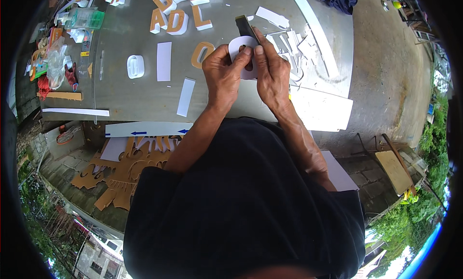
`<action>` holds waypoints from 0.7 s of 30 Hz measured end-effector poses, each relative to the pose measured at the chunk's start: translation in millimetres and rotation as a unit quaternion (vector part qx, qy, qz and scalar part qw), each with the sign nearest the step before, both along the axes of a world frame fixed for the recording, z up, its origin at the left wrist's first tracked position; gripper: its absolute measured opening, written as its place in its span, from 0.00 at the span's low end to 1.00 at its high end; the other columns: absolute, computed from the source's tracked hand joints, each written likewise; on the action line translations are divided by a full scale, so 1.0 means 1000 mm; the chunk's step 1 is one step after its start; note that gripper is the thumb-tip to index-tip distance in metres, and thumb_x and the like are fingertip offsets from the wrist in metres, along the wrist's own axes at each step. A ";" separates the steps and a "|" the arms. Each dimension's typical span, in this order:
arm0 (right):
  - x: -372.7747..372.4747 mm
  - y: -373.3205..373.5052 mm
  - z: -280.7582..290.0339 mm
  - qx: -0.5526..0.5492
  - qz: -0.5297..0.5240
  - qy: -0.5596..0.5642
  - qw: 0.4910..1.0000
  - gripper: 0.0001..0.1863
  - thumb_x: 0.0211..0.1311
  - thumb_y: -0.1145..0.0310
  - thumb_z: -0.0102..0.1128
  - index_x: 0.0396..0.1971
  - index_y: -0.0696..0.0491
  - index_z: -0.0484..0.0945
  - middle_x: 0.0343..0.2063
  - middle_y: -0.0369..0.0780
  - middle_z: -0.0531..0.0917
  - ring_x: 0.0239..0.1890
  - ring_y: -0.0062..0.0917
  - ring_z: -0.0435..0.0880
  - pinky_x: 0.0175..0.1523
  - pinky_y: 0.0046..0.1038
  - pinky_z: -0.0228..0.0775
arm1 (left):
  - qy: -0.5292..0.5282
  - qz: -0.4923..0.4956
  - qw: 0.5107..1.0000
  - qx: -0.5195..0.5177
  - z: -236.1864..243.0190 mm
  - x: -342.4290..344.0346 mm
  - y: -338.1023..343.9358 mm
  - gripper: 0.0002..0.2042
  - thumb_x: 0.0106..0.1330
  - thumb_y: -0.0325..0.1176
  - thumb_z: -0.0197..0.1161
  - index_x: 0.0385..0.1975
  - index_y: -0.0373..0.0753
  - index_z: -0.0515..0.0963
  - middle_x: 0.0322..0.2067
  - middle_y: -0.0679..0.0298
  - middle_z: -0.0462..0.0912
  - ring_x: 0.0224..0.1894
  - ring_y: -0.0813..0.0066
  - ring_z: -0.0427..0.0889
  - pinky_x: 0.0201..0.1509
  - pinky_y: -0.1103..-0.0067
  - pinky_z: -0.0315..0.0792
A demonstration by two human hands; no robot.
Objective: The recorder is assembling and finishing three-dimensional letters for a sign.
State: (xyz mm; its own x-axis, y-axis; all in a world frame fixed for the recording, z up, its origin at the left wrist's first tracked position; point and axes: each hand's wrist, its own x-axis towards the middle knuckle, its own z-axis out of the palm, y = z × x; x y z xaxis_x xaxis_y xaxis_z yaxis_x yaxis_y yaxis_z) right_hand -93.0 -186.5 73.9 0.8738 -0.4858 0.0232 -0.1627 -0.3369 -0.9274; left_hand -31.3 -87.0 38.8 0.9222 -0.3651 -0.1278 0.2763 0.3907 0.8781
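Observation:
Over the metal table [130, 98], both my hands are raised around a white, rounded ring-shaped piece [236, 43] with a hole in its middle. My left hand [223, 75] grips its left side, thumb lying across the front. My right hand [273, 71] is closed at the piece's right side, its thumb beside the left one. Between the right fingers and the piece sticks up a flat dark tool [246, 27], perhaps a file; its lower part is hidden. Just left of my hands, a brown-faced ring-shaped cutout [201, 54] lies on the table.
Brown-and-white letter-shaped blocks [177, 22] stand at the far side. White offcuts [305, 48] are scattered right of my hands, beside a long white strip [316, 32]. A white oval piece [135, 66] lies left. A green container [85, 19] and bags crowd the left edge.

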 end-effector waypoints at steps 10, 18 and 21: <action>-0.017 0.005 -0.022 -0.018 -0.003 0.029 0.999 0.23 0.77 0.66 0.46 0.66 0.57 0.67 0.34 0.54 0.84 0.30 0.38 0.86 0.36 0.35 0.78 | 0.025 -0.050 0.995 0.081 -0.019 -0.009 0.005 0.06 0.65 0.27 0.69 0.32 0.31 0.81 0.23 0.67 0.81 0.25 0.84 0.77 0.31 0.84 0.70; -0.058 -0.018 -0.104 -0.198 0.011 0.061 0.978 0.22 0.71 0.68 0.55 0.59 0.64 0.69 0.51 0.56 0.80 0.52 0.52 0.80 0.56 0.42 0.75 | 0.071 0.015 0.997 0.026 -0.048 0.028 0.045 0.15 0.72 0.40 0.62 0.39 0.31 0.82 0.28 0.63 0.82 0.32 0.77 0.79 0.40 0.79 0.73; -0.044 -0.017 -0.072 0.101 0.010 0.076 0.992 0.23 0.72 0.61 0.57 0.56 0.64 0.74 0.48 0.52 0.83 0.47 0.40 0.84 0.53 0.36 0.76 | 0.103 -0.001 0.994 0.029 -0.047 0.021 0.044 0.15 0.72 0.40 0.62 0.42 0.30 0.82 0.30 0.62 0.84 0.33 0.76 0.81 0.40 0.78 0.74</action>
